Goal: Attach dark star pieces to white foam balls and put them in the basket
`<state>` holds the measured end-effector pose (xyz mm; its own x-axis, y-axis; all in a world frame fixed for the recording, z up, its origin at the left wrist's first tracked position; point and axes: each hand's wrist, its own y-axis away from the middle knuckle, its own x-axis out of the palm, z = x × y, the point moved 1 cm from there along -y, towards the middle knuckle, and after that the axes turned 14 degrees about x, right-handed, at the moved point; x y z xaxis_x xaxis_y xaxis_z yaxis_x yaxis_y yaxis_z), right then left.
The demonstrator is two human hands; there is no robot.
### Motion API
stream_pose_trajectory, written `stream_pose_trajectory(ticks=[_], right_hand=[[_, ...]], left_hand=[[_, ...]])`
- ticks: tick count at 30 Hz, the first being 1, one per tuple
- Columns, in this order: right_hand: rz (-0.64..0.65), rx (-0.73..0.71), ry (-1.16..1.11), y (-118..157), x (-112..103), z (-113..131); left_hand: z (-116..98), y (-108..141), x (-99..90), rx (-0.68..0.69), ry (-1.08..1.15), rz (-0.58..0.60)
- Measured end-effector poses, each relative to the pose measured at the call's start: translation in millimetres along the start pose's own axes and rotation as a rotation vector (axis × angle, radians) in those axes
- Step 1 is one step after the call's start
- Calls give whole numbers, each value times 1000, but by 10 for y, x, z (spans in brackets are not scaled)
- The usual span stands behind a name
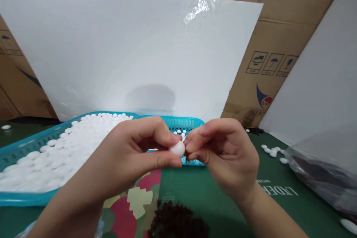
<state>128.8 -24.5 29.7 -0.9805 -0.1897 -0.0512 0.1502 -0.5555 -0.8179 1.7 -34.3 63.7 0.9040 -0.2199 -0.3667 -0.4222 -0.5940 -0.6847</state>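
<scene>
My left hand [150, 143] pinches a small white ball [177, 149] between thumb and fingertips, raised above the table. My right hand [223, 152] meets it from the other side, its thumb and fingers pressed together right beside the ball. A dark speck shows at those fingertips, too small to name. Below both hands lies a heap of dark reddish-brown small pieces [178, 221]. Behind the hands stands a blue basket [192, 122] with a few white pieces in it, partly hidden by my fingers.
At left, a larger blue basket [25, 199] is filled with white rounded pieces [69, 148]. Several loose white pieces [273, 151] lie on the green surface [223, 215] at right, near a clear plastic bag [323, 178] with dark contents. A white board [145, 52] leans against cardboard boxes [290, 41].
</scene>
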Motion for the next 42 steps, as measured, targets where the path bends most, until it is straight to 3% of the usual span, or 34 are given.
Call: stream_pose_trajectory(ticks=[4,9,18,22,26,30,32,35,39,42], right_hand=[[-71,-11,14,-6,-7,-29],[-70,-95,134,-25,-24,-57],[-68,-192,205,-12,-39,-51],[15,-267,363,-6,23,-26],[-67,-248,532,14,55,-78],[-107,-127,643,-31,1,-235],[-46,80,759,-76,-26,-375],[155,357,858,-104,-20,-592],[323,447,875,-75,41,-727],[380,480,887,-60,75,-726]], left_hand=[[26,3,42,12,-161,-54],[47,12,78,80,-319,-88],[-29,50,98,283,-503,1],[-52,44,66,318,-560,34],[-26,21,-21,93,-472,89],[110,63,-334,-159,-581,113],[236,127,-558,-328,-728,73],[478,234,-818,-557,-862,75],[720,319,-932,-737,-927,124],[700,357,-958,-787,-917,100]])
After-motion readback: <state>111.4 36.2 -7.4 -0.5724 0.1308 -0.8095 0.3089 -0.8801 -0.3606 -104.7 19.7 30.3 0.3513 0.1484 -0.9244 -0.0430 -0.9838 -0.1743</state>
